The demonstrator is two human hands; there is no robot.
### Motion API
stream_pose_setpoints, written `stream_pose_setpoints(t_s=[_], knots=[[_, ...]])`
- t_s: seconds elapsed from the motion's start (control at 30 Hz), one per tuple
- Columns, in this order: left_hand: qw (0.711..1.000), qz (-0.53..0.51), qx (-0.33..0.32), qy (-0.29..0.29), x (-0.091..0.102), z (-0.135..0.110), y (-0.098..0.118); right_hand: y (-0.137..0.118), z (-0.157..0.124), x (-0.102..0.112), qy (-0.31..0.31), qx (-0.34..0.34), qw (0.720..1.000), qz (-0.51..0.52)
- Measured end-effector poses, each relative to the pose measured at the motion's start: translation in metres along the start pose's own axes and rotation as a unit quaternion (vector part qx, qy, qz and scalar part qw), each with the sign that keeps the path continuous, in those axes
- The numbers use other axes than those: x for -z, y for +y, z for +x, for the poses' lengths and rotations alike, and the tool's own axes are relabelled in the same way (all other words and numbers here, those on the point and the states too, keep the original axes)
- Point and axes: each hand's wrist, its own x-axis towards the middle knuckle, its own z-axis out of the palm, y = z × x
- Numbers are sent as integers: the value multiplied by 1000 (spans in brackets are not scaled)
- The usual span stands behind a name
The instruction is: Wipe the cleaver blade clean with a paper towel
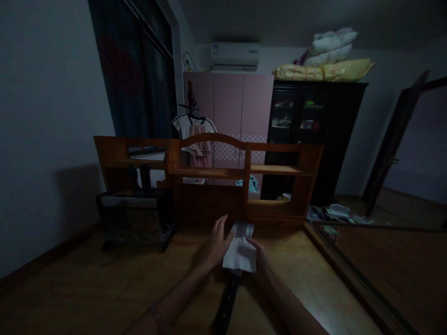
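Observation:
A kitchen knife lies on the wooden tabletop [150, 284], its dark riveted handle [227, 300] pointing toward me. A white paper tissue [240, 253] covers most of its broad blade [243, 230], whose grey far end shows past the paper. My right hand [261, 260] grips the tissue's right edge, thumb on top; its other fingers are hidden. At the left edge, my left hand [218, 244] has its fingers stretched out and its thumb close against the paper; whether it touches is unclear. A black knife holder [134, 211] with dark handles sticking up stands to the left.
A wooden shelf unit [209, 173] runs along the table's back. A raised wooden edge [344, 274] borders the right side, with papers [337, 212] beyond it. Farther back are a pink wardrobe [226, 104], a dark cabinet [335, 135] and hanging clothes [199, 139].

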Motion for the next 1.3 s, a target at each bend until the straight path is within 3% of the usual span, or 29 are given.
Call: stream_pose_setpoints(t_s=[0.13,0.2,0.33,0.4,0.5,0.6,0.7,0.83,1.03,1.3], knots=[[995,79,16,64,22,4,-21,1,3,0,19,-10,999,-41],[991,107,-32,71,27,2,-21,-1,3,-3,10,27,999,-37],[969,167,-181,-23,27,-14,-3,-6,3,-9,-52,77,996,9],[955,189,-210,-86,24,-23,7,-8,5,-8,-49,74,996,24],[950,205,-190,-136,20,-36,19,-10,7,-6,-37,52,997,39],[955,221,-142,-139,20,-43,26,-9,7,-3,-29,63,996,51],[950,240,-139,-142,21,-46,29,-5,6,-2,3,93,994,48],[942,270,-161,-116,17,-50,27,1,5,0,-1,101,994,51],[945,309,-91,-56,0,-63,34,1,-1,-9,-26,92,994,59],[967,222,8,-129,3,-61,42,-2,-5,-17,-40,83,993,76]])
